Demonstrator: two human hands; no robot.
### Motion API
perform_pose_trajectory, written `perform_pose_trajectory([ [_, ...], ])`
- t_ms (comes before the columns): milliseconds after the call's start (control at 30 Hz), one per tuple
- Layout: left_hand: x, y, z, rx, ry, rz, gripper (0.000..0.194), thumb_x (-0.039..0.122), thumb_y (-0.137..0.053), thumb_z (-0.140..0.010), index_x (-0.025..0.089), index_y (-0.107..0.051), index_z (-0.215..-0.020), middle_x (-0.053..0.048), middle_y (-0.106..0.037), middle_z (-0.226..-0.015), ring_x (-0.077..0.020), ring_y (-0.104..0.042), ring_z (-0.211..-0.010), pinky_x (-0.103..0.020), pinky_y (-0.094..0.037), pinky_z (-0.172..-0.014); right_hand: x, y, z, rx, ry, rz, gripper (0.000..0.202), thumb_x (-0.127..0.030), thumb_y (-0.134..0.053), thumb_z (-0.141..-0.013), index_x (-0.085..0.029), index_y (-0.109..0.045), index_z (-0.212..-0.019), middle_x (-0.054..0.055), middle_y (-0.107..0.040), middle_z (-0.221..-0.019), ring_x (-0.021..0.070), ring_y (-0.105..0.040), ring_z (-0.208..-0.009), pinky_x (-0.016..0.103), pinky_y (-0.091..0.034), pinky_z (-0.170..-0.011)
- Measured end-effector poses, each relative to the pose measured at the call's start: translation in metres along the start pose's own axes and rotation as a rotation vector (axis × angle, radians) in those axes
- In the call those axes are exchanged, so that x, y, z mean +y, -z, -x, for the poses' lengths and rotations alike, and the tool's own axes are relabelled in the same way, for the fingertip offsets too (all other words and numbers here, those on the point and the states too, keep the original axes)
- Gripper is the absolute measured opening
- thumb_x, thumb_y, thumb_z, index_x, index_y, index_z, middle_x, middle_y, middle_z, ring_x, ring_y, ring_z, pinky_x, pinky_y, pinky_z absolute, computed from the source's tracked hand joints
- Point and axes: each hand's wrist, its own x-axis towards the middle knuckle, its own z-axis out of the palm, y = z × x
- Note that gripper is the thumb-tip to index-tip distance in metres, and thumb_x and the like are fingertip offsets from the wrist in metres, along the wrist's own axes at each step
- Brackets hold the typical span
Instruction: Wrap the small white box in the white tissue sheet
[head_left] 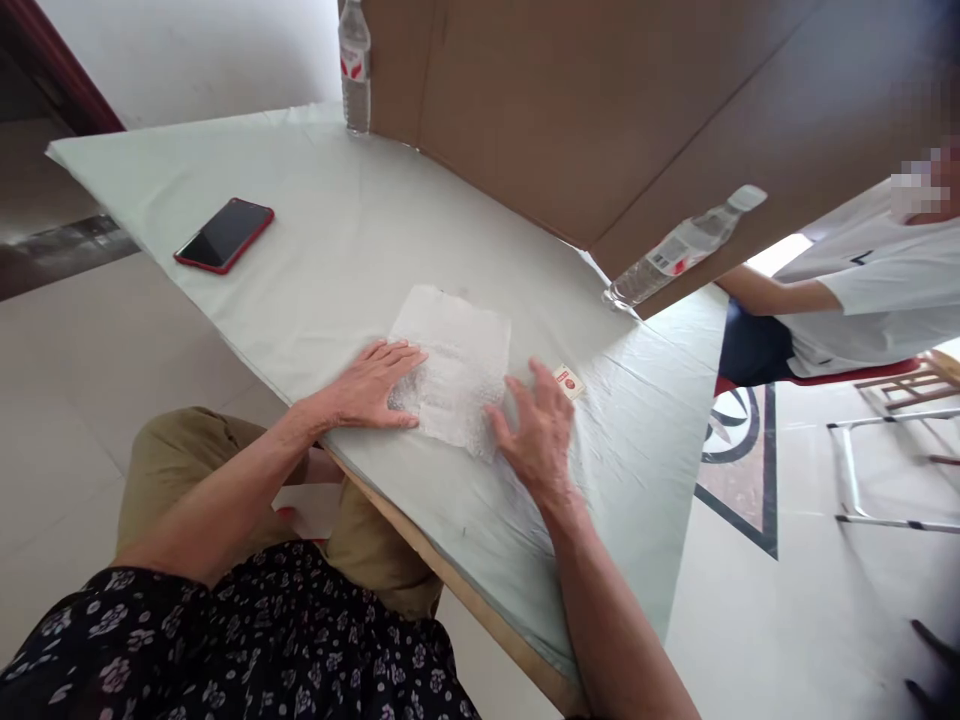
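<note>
One bubble-wrap sheet [461,375] between two hands [375,388] [540,425], the left partly over it.

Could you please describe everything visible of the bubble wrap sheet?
The bubble wrap sheet is translucent, whitish and roughly four-sided, apparently plastic, with a bumpy texture and slightly uneven edges. It lies spread out on the pale table cover. The left hand rests on its left side; the right hand is at its right edge, slightly blurred, so firm contact there is unclear.
</note>
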Motion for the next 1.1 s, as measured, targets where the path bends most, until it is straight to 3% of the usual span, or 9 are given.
perform_pose_trajectory([
  [67,-0.001,0.001,-0.001,0.017,-0.021,0.02,0.093,0.058,-0.068,-0.082,0.017,-0.034,-0.157,-0.015,-0.037,-0.165,-0.0324,-0.029,-0.155,-0.049,-0.016,-0.129,0.015,0.011,-0.005,0.085,-0.099,0.049,0.045,-0.045,-0.057,-0.093,-0.021,-0.059,-0.131,0.02,-0.043,-0.158,0.0397,-0.047,-0.139,0.061,-0.039,-0.107],
  [133,-0.002,-0.001,0.0,0.083,-0.016,0.051,0.088,0.056,-0.066,-0.084,0.017,-0.036,-0.157,-0.015,-0.037,-0.164,-0.0322,-0.03,-0.154,-0.048,-0.019,-0.128,0.036,0.018,-0.008,0.084,-0.237,0.081,0.055,-0.048,-0.062,-0.087,-0.021,-0.055,-0.135,0.022,-0.048,-0.153,0.0422,-0.051,-0.133,0.062,-0.042,-0.102],
  [233,-0.003,-0.005,0.003,0.22,0.048,0.09,0.073,0.049,-0.06,-0.088,0.016,-0.043,-0.152,-0.016,-0.045,-0.159,-0.0322,-0.037,-0.151,-0.048,-0.029,-0.125,0.063,0.021,-0.009,-0.041,-0.409,-0.005,0.057,-0.046,-0.064,-0.082,-0.019,-0.056,-0.132,0.018,-0.071,-0.119,0.0381,-0.066,-0.109,0.058,-0.05,-0.091],
  [300,-0.003,-0.006,0.003,0.258,0.048,0.086,0.066,0.043,-0.059,-0.088,0.014,-0.049,-0.147,-0.017,-0.052,-0.152,-0.0324,-0.043,-0.146,-0.049,-0.031,-0.123,0.068,0.023,-0.01,-0.039,-0.423,-0.106,0.051,-0.046,-0.063,-0.082,-0.02,-0.059,-0.126,0.013,-0.075,-0.103,0.0327,-0.07,-0.094,0.052,-0.053,-0.085],
  [367,-0.002,-0.007,0.003,0.247,0.021,0.07,0.065,0.04,-0.061,-0.085,0.015,-0.052,-0.144,-0.016,-0.056,-0.148,-0.0327,-0.047,-0.142,-0.05,-0.031,-0.123,0.058,0.025,-0.015,0.023,-0.346,-0.205,0.047,-0.047,-0.063,-0.083,-0.022,-0.06,-0.123,0.011,-0.075,-0.104,0.0291,-0.071,-0.09,0.049,-0.054,-0.083],
  [467,-0.001,-0.005,0.002,0.224,0.024,0.059,0.068,0.04,-0.061,-0.084,0.017,-0.048,-0.147,-0.015,-0.055,-0.149,-0.0334,-0.046,-0.142,-0.051,-0.03,-0.123,0.023,0.027,-0.031,0.035,-0.189,-0.347,0.044,-0.043,-0.064,-0.084,-0.023,-0.06,-0.123,0.01,-0.074,-0.112,0.0271,-0.071,-0.095,0.049,-0.054,-0.09],
  [633,0.0,-0.005,0.001,0.227,0.04,0.036,0.071,0.04,-0.06,-0.083,0.016,-0.046,-0.148,-0.015,-0.054,-0.15,-0.0325,-0.045,-0.143,-0.05,-0.03,-0.123,-0.025,0.002,-0.054,-0.146,-0.068,-0.609,0.043,-0.037,-0.065,-0.082,-0.023,-0.06,-0.123,0.009,-0.074,-0.115,0.0248,-0.071,-0.099,0.044,-0.054,-0.093],
  [800,0.002,-0.003,0.001,0.216,0.03,0.044,0.069,0.038,-0.061,-0.082,0.016,-0.048,-0.146,-0.015,-0.055,-0.15,-0.0313,-0.046,-0.142,-0.047,-0.03,-0.123,-0.03,-0.022,-0.049,-0.209,-0.104,-0.68,0.041,-0.036,-0.064,-0.082,-0.024,-0.059,-0.122,0.007,-0.075,-0.113,0.0243,-0.07,-0.099,0.043,-0.055,-0.094],
  [1100,0.001,-0.004,0.002,0.218,0.038,0.044,0.069,0.039,-0.062,-0.081,0.02,-0.048,-0.146,-0.013,-0.054,-0.15,-0.032,-0.045,-0.143,-0.049,-0.03,-0.123,-0.029,-0.031,-0.045,-0.163,-0.075,-0.584,0.042,-0.039,-0.063,-0.085,-0.025,-0.06,-0.125,0.008,-0.075,-0.117,0.0258,-0.07,-0.101,0.046,-0.052,-0.095],
])
